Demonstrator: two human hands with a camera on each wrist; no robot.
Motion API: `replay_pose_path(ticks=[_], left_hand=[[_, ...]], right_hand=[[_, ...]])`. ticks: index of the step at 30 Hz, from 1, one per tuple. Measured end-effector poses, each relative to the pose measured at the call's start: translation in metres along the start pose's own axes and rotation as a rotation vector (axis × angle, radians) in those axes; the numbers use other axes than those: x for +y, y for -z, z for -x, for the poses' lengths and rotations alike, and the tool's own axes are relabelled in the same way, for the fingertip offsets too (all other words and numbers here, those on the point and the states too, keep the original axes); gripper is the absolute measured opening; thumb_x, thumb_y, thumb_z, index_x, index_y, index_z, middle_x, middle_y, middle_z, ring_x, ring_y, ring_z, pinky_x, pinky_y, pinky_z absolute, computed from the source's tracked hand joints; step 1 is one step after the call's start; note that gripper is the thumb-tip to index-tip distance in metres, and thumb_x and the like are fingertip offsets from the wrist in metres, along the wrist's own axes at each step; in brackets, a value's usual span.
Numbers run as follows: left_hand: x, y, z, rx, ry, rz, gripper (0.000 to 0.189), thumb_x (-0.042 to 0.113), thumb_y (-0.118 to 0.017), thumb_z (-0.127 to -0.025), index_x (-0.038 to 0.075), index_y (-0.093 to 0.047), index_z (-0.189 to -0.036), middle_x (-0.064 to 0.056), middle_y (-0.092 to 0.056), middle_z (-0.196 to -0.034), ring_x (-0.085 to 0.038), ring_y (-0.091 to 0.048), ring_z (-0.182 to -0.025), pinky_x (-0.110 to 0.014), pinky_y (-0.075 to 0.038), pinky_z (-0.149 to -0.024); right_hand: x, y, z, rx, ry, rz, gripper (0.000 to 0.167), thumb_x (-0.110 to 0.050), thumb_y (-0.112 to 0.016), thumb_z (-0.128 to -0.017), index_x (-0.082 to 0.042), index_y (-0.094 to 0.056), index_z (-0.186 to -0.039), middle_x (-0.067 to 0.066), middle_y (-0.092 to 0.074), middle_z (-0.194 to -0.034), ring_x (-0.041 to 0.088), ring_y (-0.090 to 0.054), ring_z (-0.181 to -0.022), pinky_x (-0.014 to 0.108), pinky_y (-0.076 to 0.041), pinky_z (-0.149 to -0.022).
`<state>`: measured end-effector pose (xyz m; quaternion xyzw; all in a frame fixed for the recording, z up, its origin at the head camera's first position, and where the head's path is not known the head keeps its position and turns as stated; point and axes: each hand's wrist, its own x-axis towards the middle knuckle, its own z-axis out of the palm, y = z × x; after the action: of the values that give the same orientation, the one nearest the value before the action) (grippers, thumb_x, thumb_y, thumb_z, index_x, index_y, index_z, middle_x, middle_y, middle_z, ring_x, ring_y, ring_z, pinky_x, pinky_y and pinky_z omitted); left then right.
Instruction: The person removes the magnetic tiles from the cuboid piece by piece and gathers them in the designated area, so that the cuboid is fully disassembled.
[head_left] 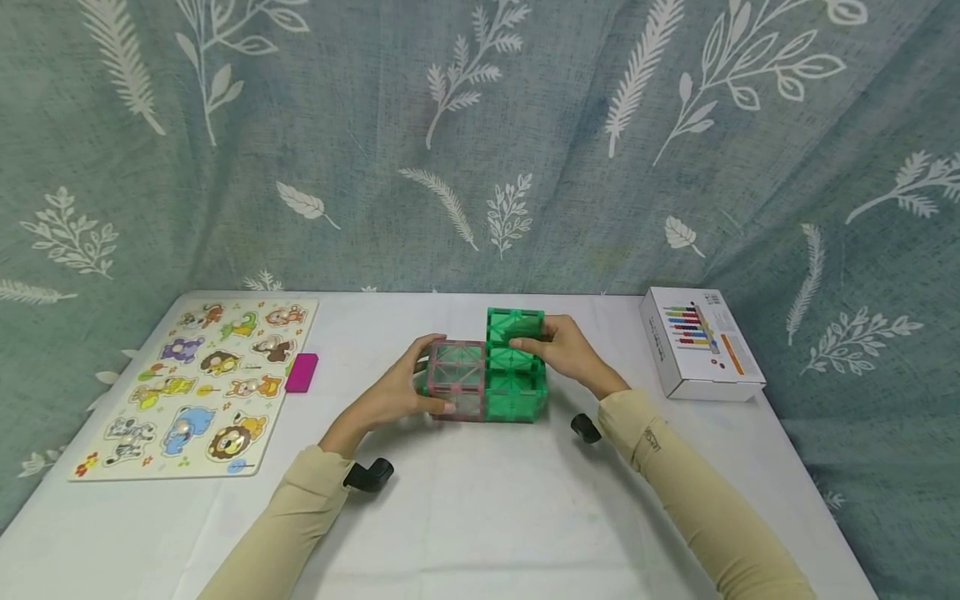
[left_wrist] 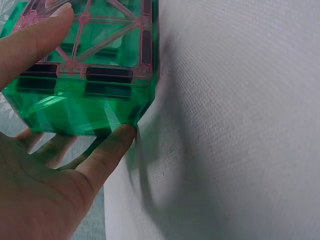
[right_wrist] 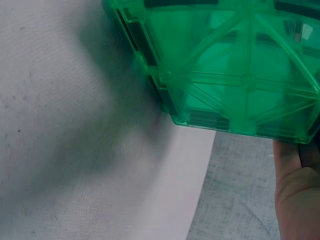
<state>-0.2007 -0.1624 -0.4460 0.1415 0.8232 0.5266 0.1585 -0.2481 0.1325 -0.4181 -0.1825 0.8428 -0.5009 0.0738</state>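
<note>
Head view: a structure of translucent green and pink square plastic tiles [head_left: 487, 382] sits near the middle of a table covered in white cloth [head_left: 480, 517], its pink-framed tiles at the left and its green tiles at the right, where the green part reaches higher in view. The left hand [head_left: 390, 396] grips the structure's left side, thumb across the pink front. The left wrist view shows that thumb over a pink-framed tile with diagonal ribs, while fingertips touch the green wall opposite. The right hand [head_left: 573, 354] holds the upper green part from the right, thumb on its near face; in the right wrist view a ribbed green tile hides most of its fingers.

Beige sleeves [head_left: 705, 492] cover both forearms, with a small black object [head_left: 369, 475] beside the left cuff and another near the right. Well to the left lies a cream animal puzzle board [head_left: 258, 406], a magenta rectangular block [head_left: 302, 372] at its right edge. A white printed cardboard box [head_left: 701, 342] rests far right. Behind hangs a teal curtain with white leaves [head_left: 360, 125].
</note>
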Motion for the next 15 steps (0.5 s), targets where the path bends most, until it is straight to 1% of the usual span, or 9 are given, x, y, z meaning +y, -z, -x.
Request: replay_pose_path(ticks=[2, 4, 6, 7, 9, 11, 13, 14, 15], left_hand=[[0.0006, 0.0004, 0.0014, 0.001, 0.001, 0.01, 0.106, 0.012, -0.086, -0.077, 0.022, -0.02, -0.158, -0.015, -0.024, -0.164, -0.048, -0.023, -0.152, -0.069, -0.028, -0.115], [0.0008, 0.0007, 0.0027, 0.001, 0.003, 0.014, 0.106, 0.011, -0.086, -0.077, 0.021, -0.02, -0.158, -0.015, -0.024, -0.164, -0.048, -0.023, -0.152, -0.069, -0.028, -0.115], [0.0009, 0.0006, 0.0039, 0.0, 0.008, 0.015, 0.106, 0.012, -0.087, -0.077, 0.021, -0.02, -0.158, -0.016, -0.024, -0.164, -0.049, -0.023, -0.151, -0.07, -0.028, -0.115], [0.0008, 0.0006, 0.0045, -0.001, 0.01, 0.016, 0.106, 0.012, -0.087, -0.077, 0.021, -0.02, -0.158, -0.015, -0.024, -0.164, -0.049, -0.023, -0.151, -0.07, -0.029, -0.115], [0.0005, 0.0005, 0.0057, -0.003, 0.016, 0.017, 0.106, 0.013, -0.087, -0.077, 0.022, -0.02, -0.158, -0.015, -0.023, -0.165, -0.049, -0.022, -0.151, -0.069, -0.029, -0.115], [0.0003, 0.0004, 0.0071, -0.002, 0.019, 0.021, 0.105, 0.012, -0.087, -0.077, 0.023, -0.02, -0.158, -0.014, -0.023, -0.164, -0.048, -0.023, -0.152, -0.069, -0.03, -0.115], [-0.0002, 0.0003, 0.0085, -0.002, 0.02, 0.03, 0.106, 0.012, -0.087, -0.076, 0.023, -0.021, -0.157, -0.014, -0.024, -0.164, -0.047, -0.023, -0.152, -0.068, -0.03, -0.115], [-0.0004, 0.0001, 0.0093, -0.002, 0.018, 0.026, 0.106, 0.012, -0.087, -0.076, 0.023, -0.021, -0.157, -0.014, -0.024, -0.164, -0.047, -0.023, -0.152, -0.068, -0.03, -0.115], [-0.0006, -0.0001, 0.0099, -0.001, 0.019, 0.029, 0.106, 0.012, -0.088, -0.075, 0.023, -0.021, -0.157, -0.014, -0.024, -0.164, -0.047, -0.023, -0.152, -0.067, -0.03, -0.115]], right_hand=[[-0.0012, -0.0008, -0.0007, 0.001, 0.004, 0.01, 0.03, -0.021, -0.072, -0.094, 0.0, -0.061, -0.076, -0.005, -0.032, -0.05, 0.011, -0.023, -0.047, 0.027, -0.029, -0.051], [-0.0023, -0.0019, -0.0013, 0.0, 0.005, 0.016, 0.024, -0.021, -0.072, -0.094, -0.002, -0.065, -0.08, -0.005, -0.033, -0.05, 0.012, -0.023, -0.047, 0.027, -0.029, -0.052], [-0.0027, -0.0028, -0.0022, 0.004, 0.006, 0.031, 0.028, -0.021, -0.073, -0.093, -0.002, -0.062, -0.076, -0.005, -0.032, -0.05, 0.012, -0.023, -0.047, 0.027, -0.029, -0.052], [-0.003, -0.0033, -0.0026, 0.002, 0.007, 0.03, 0.024, -0.021, -0.073, -0.093, -0.004, -0.066, -0.079, -0.005, -0.033, -0.05, 0.012, -0.024, -0.047, 0.027, -0.029, -0.051], [-0.0033, -0.0043, -0.0031, 0.0, 0.005, 0.03, 0.021, -0.021, -0.073, -0.093, -0.006, -0.067, -0.08, -0.004, -0.034, -0.05, 0.012, -0.024, -0.046, 0.027, -0.029, -0.051], [-0.0039, -0.0047, -0.0032, -0.007, 0.002, 0.029, 0.02, -0.022, -0.073, -0.093, -0.004, -0.069, -0.083, -0.001, -0.04, -0.051, 0.012, -0.024, -0.046, 0.027, -0.029, -0.051], [-0.0048, -0.0053, -0.003, -0.015, -0.002, 0.023, 0.017, -0.022, -0.073, -0.093, -0.006, -0.074, -0.092, 0.004, -0.047, -0.054, 0.012, -0.025, -0.047, 0.027, -0.03, -0.052], [-0.005, -0.0055, -0.0029, -0.017, -0.004, 0.023, 0.017, -0.022, -0.074, -0.093, -0.005, -0.074, -0.094, 0.007, -0.052, -0.056, 0.012, -0.026, -0.048, 0.027, -0.031, -0.053], [-0.0055, -0.0057, -0.0028, -0.02, -0.004, 0.02, 0.018, -0.022, -0.074, -0.093, -0.005, -0.075, -0.097, 0.01, -0.059, -0.061, 0.012, -0.031, -0.049, 0.027, -0.033, -0.054]])
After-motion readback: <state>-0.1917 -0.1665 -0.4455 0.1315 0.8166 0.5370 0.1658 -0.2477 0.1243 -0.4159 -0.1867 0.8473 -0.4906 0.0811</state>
